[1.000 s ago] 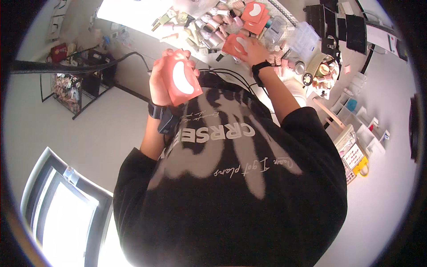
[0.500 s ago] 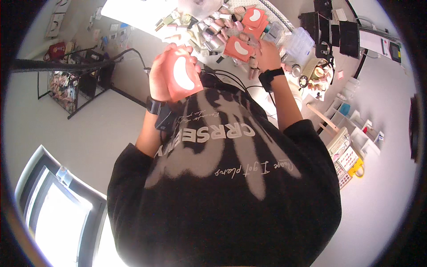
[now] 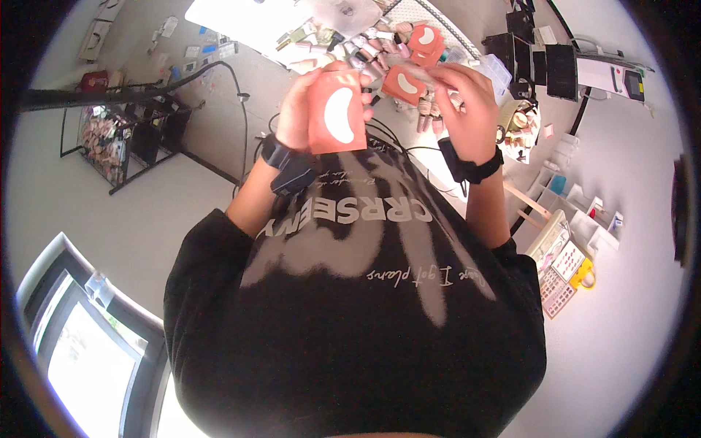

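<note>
My left hand is closed round a coral eye-patch packet marked with a white crescent, held upright in front of my shirt. To its right, my right hand is raised above the table, thumb and fingers bent toward each other. Something pale and see-through shows at its fingertips, too blurred to name. Just left of those fingertips, a second coral packet lies on the table. More coral packets lie farther back. Many small nail polish bottles crowd the tabletop between the hands.
A clear plastic box stands behind my right hand, and a basket of small items sits at the table's right. Black cables hang near the front edge. A black-framed rack stands at left, white shelving at right.
My left hand has moved right with the packet, which now stands straighter. My right hand has come up and nearer from beside the packet on the table.
</note>
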`<action>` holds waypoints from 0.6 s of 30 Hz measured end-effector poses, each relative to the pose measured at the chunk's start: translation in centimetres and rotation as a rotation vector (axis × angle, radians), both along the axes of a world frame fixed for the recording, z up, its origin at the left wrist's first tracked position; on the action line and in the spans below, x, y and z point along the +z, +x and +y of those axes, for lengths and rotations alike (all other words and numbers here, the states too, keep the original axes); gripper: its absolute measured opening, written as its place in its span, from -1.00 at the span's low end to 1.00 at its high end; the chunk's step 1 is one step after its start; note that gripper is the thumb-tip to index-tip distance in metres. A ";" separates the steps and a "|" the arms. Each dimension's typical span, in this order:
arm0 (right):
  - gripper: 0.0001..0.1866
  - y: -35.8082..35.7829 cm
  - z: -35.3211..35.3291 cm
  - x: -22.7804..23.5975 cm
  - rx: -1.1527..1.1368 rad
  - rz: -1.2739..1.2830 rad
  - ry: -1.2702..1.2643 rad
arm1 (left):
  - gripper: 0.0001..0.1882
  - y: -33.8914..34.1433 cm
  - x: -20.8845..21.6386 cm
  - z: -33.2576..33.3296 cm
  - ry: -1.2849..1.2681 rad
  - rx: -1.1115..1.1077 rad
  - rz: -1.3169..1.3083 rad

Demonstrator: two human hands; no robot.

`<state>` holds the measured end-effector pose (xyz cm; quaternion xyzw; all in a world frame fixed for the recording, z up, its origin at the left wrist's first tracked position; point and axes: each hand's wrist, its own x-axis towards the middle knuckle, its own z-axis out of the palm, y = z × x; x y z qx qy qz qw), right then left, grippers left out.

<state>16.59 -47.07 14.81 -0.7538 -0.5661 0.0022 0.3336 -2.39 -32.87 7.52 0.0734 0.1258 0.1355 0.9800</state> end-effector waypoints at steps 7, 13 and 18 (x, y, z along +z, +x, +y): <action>-0.88 -7.7 3.3 1.2 0.311 0.065 0.156 | -0.37 -1.0 0.0 0.2 -0.169 -0.099 -0.231; -0.74 -9.9 3.9 0.6 0.358 -0.108 -0.063 | -0.28 -2.4 -1.0 1.2 -0.049 0.063 -0.178; -0.51 -10.8 4.1 0.5 0.396 -0.136 -0.152 | -0.31 -3.1 -0.9 1.9 0.062 0.067 -0.096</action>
